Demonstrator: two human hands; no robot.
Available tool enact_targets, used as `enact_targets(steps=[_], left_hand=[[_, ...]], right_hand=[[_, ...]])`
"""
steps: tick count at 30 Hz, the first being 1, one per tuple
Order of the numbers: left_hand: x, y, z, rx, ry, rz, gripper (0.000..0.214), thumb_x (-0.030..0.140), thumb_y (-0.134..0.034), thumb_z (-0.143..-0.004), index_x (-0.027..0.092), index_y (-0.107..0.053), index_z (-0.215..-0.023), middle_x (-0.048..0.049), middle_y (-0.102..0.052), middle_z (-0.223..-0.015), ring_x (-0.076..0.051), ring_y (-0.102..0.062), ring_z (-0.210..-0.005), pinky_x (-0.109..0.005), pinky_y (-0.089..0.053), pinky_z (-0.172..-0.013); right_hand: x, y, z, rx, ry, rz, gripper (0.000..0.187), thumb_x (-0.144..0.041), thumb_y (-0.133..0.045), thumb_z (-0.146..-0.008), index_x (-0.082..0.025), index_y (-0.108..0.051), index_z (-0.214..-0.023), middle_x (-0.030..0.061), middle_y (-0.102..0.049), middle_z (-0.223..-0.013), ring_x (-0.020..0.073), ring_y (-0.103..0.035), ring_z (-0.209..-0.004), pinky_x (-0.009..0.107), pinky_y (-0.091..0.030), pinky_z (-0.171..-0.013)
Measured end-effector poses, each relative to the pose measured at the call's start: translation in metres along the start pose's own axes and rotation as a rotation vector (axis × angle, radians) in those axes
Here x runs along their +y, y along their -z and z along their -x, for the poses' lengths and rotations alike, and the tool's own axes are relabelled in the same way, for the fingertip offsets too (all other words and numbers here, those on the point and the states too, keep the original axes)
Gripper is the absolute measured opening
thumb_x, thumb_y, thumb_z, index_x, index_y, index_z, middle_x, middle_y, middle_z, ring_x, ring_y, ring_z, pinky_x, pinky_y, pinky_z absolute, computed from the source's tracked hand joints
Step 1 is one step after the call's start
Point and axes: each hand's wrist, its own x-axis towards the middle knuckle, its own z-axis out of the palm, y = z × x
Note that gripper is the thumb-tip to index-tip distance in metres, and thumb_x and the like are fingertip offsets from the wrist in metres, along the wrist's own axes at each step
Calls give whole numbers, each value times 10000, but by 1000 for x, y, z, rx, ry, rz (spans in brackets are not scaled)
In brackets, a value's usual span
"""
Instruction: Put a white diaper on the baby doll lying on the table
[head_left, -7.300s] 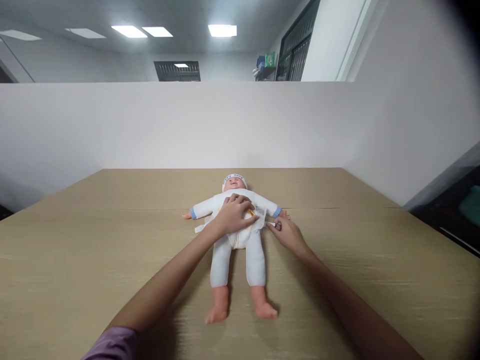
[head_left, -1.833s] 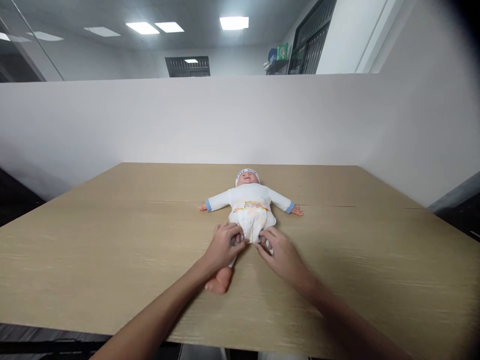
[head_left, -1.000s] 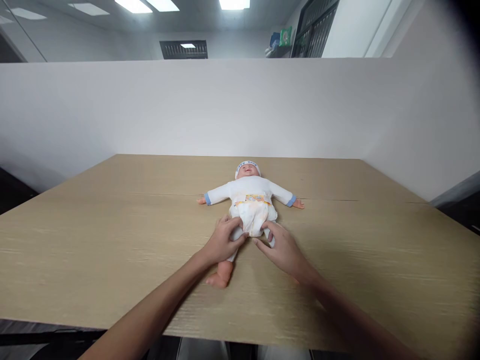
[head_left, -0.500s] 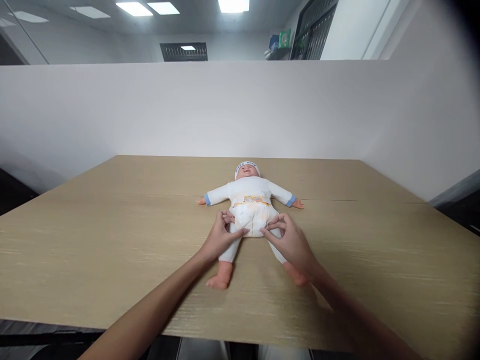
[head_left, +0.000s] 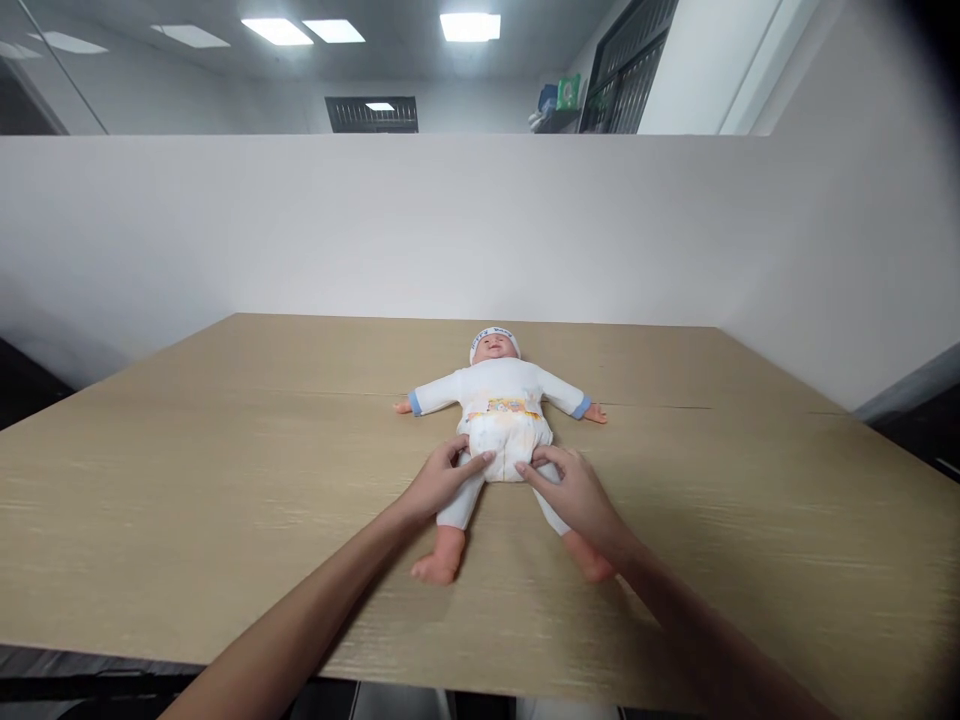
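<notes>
A baby doll [head_left: 501,380] in a white suit with blue cuffs and a printed headband lies face up, arms spread and feet towards me. Around its hips is a white diaper [head_left: 504,440] with an orange printed waistband. My left hand [head_left: 444,475] pinches the diaper's edge at the leg on the left, thumb on the front. On the other side my right hand [head_left: 574,490] grips the matching leg edge between thumb and fingers. Some fingertips are hidden behind the diaper and the doll's legs.
The doll rests on a wide wood-coloured table [head_left: 262,450]. Behind the table's far edge stands a white partition [head_left: 450,225]. A shelf with a green package [head_left: 568,92] is visible beyond it.
Both hands have slid slightly down along the diaper's leg edges, and their fingers have drawn closer in. The doll lies as before; the view has tilted a little.
</notes>
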Motion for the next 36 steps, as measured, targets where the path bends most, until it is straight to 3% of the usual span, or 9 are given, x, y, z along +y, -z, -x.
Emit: enact_targets(steps=[6,10,15,18,20,23,29,32,36], left_hand=[[5,6,3,-28,79,170,508,632,-740,-839,173,-731,-1057,-95,-745,-981,-279,-667,-974,-384,-547,-843],[3,8,0,-5,87,175,546,659,-757,-809,164,-720,-1037,-82,-734,-910,-260,-673,-922,-366,-550,-805],[-4,6,-1,31,83,219,525,633,-789,-794,162,-704,-1009,-75,-727,-909,-233,-665,-867,-340,-536,-766],[-5,5,-1,41,100,245,503,609,-806,-790,160,-695,-990,-60,-723,-921,-204,-655,-847,-303,-512,-739],[-4,4,-1,60,101,243,485,595,-821,-782,160,-695,-955,-41,-713,-885,-180,-638,-804,-278,-487,-707],[-3,3,-1,114,81,193,454,583,-825,-779,166,-705,-913,-25,-707,-827,-174,-626,-769,-274,-468,-693],[-4,9,2,295,-114,-128,385,569,-660,-931,195,-742,-897,-56,-747,-957,-244,-653,-973,-360,-478,-938],[-12,16,0,362,-174,-225,440,568,-485,-1023,201,-680,-879,-58,-712,-929,-245,-634,-964,-369,-472,-929],[-29,32,-14,502,-270,-534,294,467,-544,-1001,197,-612,-1093,-111,-671,-1142,-293,-575,-1127,-459,-411,-1050]], right_hand=[[1,2,-4,-94,-70,-302,347,-559,-663,-899,-225,-648,-810,0,-678,-818,197,-610,-778,293,-478,-718],[-3,7,0,-32,-55,-160,361,-559,-650,-912,-229,-628,-767,-9,-637,-743,191,-569,-717,299,-452,-671],[-5,14,3,129,137,139,271,-486,-674,-915,-244,-726,-806,57,-699,-953,257,-624,-963,389,-477,-894],[-3,18,2,58,85,112,300,-511,-652,-927,-240,-743,-837,28,-664,-821,212,-608,-776,337,-471,-720],[-1,20,0,-32,1,59,346,-551,-633,-929,-234,-744,-848,-17,-588,-660,172,-519,-608,302,-387,-573],[1,21,-3,-69,-40,-11,406,-603,-633,-911,-222,-755,-844,-32,-565,-617,155,-493,-576,282,-343,-538],[-2,23,-5,97,-32,25,594,-655,-507,-972,-193,-730,-672,3,-587,-562,167,-526,-556,291,-346,-550],[3,25,-6,216,39,79,570,-589,-448,-1023,-203,-727,-709,13,-612,-595,173,-533,-565,303,-382,-586],[27,24,-18,430,197,311,420,-481,-433,-1044,-196,-723,-936,88,-709,-906,252,-627,-866,380,-479,-853]])
